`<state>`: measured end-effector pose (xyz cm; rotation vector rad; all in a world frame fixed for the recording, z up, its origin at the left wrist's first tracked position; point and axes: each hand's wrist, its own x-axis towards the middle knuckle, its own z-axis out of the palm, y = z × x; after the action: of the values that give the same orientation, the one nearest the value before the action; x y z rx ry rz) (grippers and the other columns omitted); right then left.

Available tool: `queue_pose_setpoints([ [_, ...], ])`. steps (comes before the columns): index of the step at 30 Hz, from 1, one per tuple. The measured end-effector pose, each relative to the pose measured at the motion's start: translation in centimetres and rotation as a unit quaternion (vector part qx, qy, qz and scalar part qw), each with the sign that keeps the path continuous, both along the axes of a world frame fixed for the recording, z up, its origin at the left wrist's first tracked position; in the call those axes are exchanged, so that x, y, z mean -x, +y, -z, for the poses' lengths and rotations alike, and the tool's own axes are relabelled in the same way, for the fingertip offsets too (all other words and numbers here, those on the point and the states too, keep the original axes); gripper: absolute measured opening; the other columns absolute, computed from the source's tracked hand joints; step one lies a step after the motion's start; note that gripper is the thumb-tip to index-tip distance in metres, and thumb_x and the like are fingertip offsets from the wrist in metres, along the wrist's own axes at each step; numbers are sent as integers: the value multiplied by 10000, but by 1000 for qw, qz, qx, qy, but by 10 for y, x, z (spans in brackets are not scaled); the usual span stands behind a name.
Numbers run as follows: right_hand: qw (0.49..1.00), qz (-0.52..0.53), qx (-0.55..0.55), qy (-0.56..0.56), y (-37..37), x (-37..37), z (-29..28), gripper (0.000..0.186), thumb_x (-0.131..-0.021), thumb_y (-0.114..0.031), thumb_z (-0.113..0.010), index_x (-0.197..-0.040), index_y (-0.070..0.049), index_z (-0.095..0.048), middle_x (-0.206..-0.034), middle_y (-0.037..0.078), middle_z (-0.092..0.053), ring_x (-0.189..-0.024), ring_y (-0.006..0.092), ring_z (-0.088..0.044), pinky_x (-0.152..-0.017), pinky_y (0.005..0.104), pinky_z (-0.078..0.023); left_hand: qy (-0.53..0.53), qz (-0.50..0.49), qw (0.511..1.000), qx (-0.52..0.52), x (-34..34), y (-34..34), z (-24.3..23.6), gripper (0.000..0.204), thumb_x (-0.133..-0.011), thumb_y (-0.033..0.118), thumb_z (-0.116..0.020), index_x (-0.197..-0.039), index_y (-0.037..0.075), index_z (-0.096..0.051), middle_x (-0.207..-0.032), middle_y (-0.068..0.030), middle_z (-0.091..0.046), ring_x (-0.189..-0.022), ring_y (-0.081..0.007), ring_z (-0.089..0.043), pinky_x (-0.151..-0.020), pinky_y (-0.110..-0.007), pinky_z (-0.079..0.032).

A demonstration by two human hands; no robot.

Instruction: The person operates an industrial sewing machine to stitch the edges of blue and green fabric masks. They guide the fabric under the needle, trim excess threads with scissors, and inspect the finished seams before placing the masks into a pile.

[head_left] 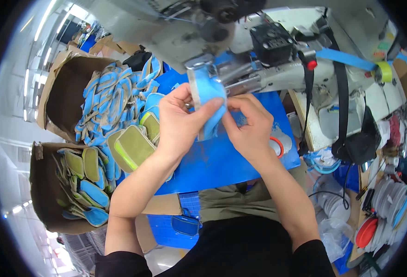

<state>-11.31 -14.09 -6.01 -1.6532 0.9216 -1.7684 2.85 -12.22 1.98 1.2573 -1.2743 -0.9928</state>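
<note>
Holding the blue cloth piece (207,90) upright before you, your left hand (180,120) grasps its left side, the thumb pressed across the front and the fingers bent behind. Your right hand (249,124) pinches the right edge of the same piece between thumb and forefinger, its other fingers curled. The cloth, edged with a grey-beige strip, is between your hands above the blue table (212,173), its upper end at the metal parts beneath the head of the sewing machine (259,85); whether it is clamped there you cannot tell from this view. To the right of your right hand, an orange ring (281,147) lies near the table's edge. Beside your left forearm rest olive-green pads (132,147) with a bright yellow-green border. Farther left, a heap of blue-and-beige strips (109,104) spills from the upper carton (67,87), and the lower carton (44,198) holds more green and blue pads. At upper right, a blue ribbon (346,59) stretches toward a yellow roll (384,72); below it, black straps (341,106) hang beside the machine.
</note>
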Motion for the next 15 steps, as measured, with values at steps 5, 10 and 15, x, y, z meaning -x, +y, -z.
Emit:
queue_pose_setpoints([
  [5,999,-16,-50,16,3,4,-11,166,-793,26,-758,-944,-31,-720,-884,92,-713,-780,214,-716,-690,319,-555,-2,-3,1000,-26,0,-2,-4,286,-863,1,-812,-1119,-8,-687,-1011,-79,-761,-889,-106,-710,-802,-260,-582],
  [10,987,-72,-141,-37,6,6,-19,146,-860,20,-734,-1006,10,-740,-880,38,-717,-799,93,-643,-744,255,-521,66,5,997,-48,-1,-12,-6,293,-863,-16,-785,-1140,-12,-688,-1003,-77,-767,-858,-95,-709,-760,-251,-581],
  [15,976,-77,-178,-97,5,3,-18,161,-830,-8,-762,-991,-15,-754,-861,89,-739,-778,162,-720,-716,297,-561,95,28,992,-75,-6,-16,-10,378,-857,10,-815,-1192,13,-639,-1034,-69,-755,-899,-117,-719,-838,-275,-579],
])
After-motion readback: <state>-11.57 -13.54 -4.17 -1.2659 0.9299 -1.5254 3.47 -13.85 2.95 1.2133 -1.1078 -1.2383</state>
